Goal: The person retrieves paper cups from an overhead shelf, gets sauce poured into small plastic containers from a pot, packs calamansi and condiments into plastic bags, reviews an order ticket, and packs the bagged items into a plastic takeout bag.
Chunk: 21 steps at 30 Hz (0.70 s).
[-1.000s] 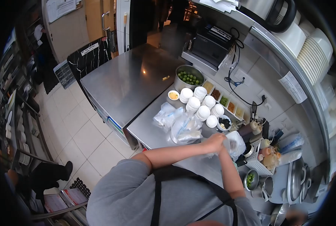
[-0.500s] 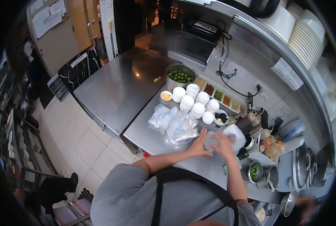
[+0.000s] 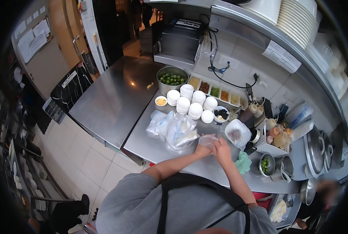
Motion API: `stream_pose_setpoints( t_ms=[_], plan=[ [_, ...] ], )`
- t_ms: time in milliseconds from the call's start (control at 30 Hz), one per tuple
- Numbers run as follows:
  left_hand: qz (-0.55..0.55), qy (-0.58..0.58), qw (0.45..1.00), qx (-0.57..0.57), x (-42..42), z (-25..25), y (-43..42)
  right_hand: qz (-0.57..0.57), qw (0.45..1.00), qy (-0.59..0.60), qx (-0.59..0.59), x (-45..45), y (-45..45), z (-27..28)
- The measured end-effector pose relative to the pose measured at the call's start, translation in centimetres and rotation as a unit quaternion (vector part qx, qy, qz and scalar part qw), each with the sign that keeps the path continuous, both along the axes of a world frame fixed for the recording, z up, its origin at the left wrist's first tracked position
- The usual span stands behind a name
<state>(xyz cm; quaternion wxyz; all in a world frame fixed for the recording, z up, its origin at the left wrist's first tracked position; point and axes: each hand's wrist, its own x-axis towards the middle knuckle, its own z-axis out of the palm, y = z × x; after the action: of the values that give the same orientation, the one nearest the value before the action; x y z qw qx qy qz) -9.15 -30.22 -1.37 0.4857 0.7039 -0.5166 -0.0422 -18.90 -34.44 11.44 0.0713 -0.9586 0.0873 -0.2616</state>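
Observation:
Over the near part of the steel counter, both hands are on a small clear plastic container point(image 3: 207, 140). My left hand point(image 3: 203, 150) is wrapped round its lower left side. My right hand point(image 3: 222, 151) has its fingers closed against its right side; their tips are partly hidden. What is inside cannot be made out. Just beyond my left hand lie clear plastic bags with white contents point(image 3: 181, 130). To the right of my right hand stands a white tub with a clear plastic bag in it point(image 3: 237, 132), and a green cloth point(image 3: 243, 163) lies below it.
Stacks of small white cups point(image 3: 195, 109), a pot of green limes point(image 3: 172, 79) and several topping trays point(image 3: 215, 91) stand at the back. A white basket of bottles point(image 3: 275, 146) and a bowl of cut limes point(image 3: 267, 165) are at the right. A person point(image 3: 324, 199) is at lower right.
My hands were spread apart around the clear container on the counter. Now both have closed on it, raised and tilted. The camera view has also shifted.

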Motion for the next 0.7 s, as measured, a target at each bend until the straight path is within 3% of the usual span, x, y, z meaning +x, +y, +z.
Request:
stream_pose_setpoints(
  t_ms=[33,67,133,167,233,267,333,367,433,567,633,700],
  plan=[
    [-0.002,0.125,0.992,-0.011,-0.3,1.2,0.2,-0.007,0.998,-0.002,0.065,0.2,0.0,0.1],
    [-0.005,0.123,0.992,-0.011,-0.5,1.7,0.5,-0.013,0.991,-0.003,0.131,0.3,0.1,0.1],
    [0.026,0.184,0.982,0.042,-0.8,2.2,1.2,0.009,0.988,-0.011,0.153,0.5,0.9,0.4],
    [0.025,0.182,0.982,0.043,-0.7,1.3,1.2,0.033,0.984,-0.018,0.173,0.5,1.2,0.6],
    [0.002,0.137,0.979,0.152,-0.2,-3.0,0.7,0.047,0.981,-0.024,0.187,0.1,1.8,1.5],
    [0.003,0.137,0.979,0.152,-0.1,-5.2,0.7,0.061,0.977,-0.029,0.200,-0.2,2.1,2.0],
    [0.004,0.162,0.986,0.043,-0.1,-8.4,1.1,0.062,0.974,-0.025,0.215,-1.1,2.5,3.1],
    [0.005,0.163,0.986,0.044,0.0,-8.0,1.7,0.062,0.971,-0.022,0.230,-1.4,2.5,3.3],
    [0.029,-0.064,0.997,0.028,-0.1,-6.0,3.2,0.062,0.967,-0.027,0.247,-1.8,2.3,2.8],
    [0.034,0.005,0.999,-0.015,-0.9,-1.3,5.0,0.007,0.970,-0.023,0.242,-1.2,2.2,2.9],
    [0.014,0.018,0.995,0.101,-1.3,0.0,5.5,0.013,0.974,-0.008,0.226,-1.0,2.0,2.6],
    [0.004,0.030,0.997,0.075,-1.1,-0.6,5.4,0.022,0.978,0.006,0.209,-0.8,1.8,2.7]
  ],
)
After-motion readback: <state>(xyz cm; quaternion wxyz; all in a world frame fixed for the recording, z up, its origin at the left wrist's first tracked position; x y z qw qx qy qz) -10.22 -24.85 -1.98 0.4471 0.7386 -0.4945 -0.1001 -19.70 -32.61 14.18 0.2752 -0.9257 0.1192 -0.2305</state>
